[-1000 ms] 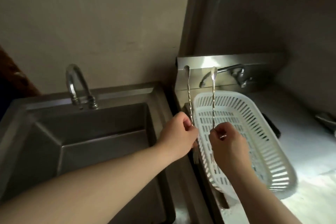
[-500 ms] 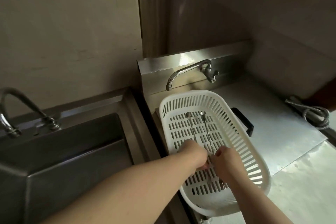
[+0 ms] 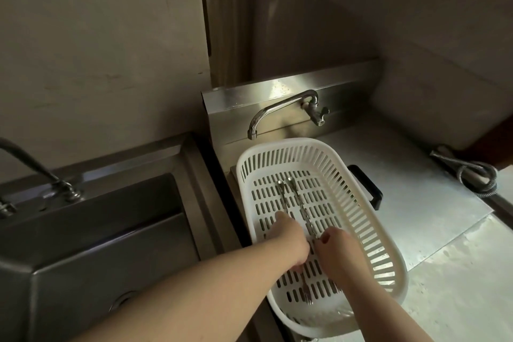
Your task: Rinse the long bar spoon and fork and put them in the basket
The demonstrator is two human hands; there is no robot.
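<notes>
A white slotted basket [image 3: 363, 204] stands on the steel counter right of the sink. Two long twisted bar utensils lie lengthwise on its floor, spoon ends pointing away from me: the left bar spoon [image 3: 282, 194] and the right bar spoon [image 3: 301, 207]. Fork tines [image 3: 306, 297] show on the basket floor just below my hands. My left hand [image 3: 290, 243] rests inside the basket with its fingers curled over the left utensil's shaft. My right hand [image 3: 340, 254] pinches the right utensil's shaft with thumb and forefinger.
A deep steel sink [image 3: 97, 244] with its tap [image 3: 33, 169] lies to the left. A wall tap [image 3: 280, 111] overhangs the basket's far end. A black handle [image 3: 369, 189] sticks out behind the basket. A coiled metal hose [image 3: 477, 175] lies at the right.
Both hands brought the two utensils down from upright above the basket's edge to flat on its floor. My view swung right, from the sink toward the basket.
</notes>
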